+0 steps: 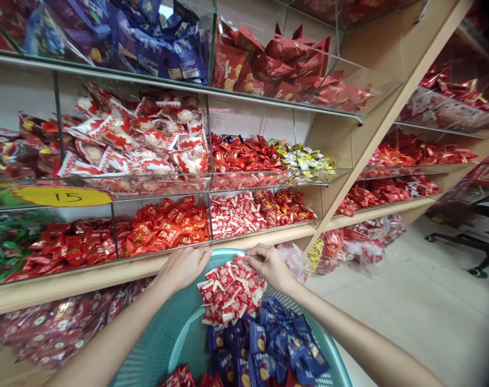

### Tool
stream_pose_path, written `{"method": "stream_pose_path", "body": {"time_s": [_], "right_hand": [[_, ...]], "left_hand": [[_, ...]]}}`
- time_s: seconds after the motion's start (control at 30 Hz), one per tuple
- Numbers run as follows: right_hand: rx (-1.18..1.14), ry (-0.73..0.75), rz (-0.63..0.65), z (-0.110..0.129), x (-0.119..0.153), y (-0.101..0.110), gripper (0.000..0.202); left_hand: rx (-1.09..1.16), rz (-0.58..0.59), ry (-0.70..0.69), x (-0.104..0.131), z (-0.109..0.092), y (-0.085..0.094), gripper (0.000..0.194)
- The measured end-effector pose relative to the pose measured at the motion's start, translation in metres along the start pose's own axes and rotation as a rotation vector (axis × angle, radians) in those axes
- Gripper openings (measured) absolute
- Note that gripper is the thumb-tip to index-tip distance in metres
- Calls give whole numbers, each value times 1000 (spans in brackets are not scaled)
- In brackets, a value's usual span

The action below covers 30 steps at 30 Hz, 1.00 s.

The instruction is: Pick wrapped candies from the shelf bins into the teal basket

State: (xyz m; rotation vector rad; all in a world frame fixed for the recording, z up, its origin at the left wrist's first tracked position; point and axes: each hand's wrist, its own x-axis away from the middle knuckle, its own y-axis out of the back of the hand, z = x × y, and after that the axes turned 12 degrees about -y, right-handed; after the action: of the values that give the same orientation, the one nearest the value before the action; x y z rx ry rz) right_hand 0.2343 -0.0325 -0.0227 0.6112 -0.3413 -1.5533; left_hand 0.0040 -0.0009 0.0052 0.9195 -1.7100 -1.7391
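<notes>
A teal plastic basket point(155, 349) stands below the shelf edge. Inside it, red-and-white wrapped candies point(230, 290) form a pile at the far side, with dark blue packets point(268, 344) nearer and some red packets point(179, 376) at the bottom. My left hand point(185, 269) is at the basket's far left rim, its fingers close together; whatever they grip is hidden. My right hand point(266, 263) is pinched at the right edge of the red-and-white pile, and what lies between its fingertips is too small to make out.
Clear-fronted shelf compartments hold red-and-white candies point(236, 215), orange-red packets point(167, 228) and larger white-and-red packets point(127, 140). A yellow label point(62, 196) reads 15. Bagged goods point(66, 322) lie under the shelf; a chair base point(466, 247) stands on the floor at right.
</notes>
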Motion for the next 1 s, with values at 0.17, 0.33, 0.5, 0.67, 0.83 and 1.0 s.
{"method": "stream_pose_path", "body": {"time_s": [0.17, 0.33, 0.5, 0.67, 0.83, 1.0], "right_hand": [[56, 25, -42, 1, -1, 2, 13], [81, 32, -98, 4, -9, 10, 19], [109, 59, -201, 0, -36, 21, 24], [178, 64, -295, -13, -73, 27, 19], [384, 12, -306, -21, -100, 31, 18], [739, -114, -284, -14, -115, 37, 24]], "left_hand": [[6, 4, 10, 0, 0, 1, 55], [22, 10, 13, 0, -1, 2, 55], [28, 10, 21, 0, -2, 4, 55], [24, 21, 29, 0, -3, 5, 54], [33, 7, 14, 0, -2, 4, 54], [53, 6, 22, 0, -4, 6, 51]]}}
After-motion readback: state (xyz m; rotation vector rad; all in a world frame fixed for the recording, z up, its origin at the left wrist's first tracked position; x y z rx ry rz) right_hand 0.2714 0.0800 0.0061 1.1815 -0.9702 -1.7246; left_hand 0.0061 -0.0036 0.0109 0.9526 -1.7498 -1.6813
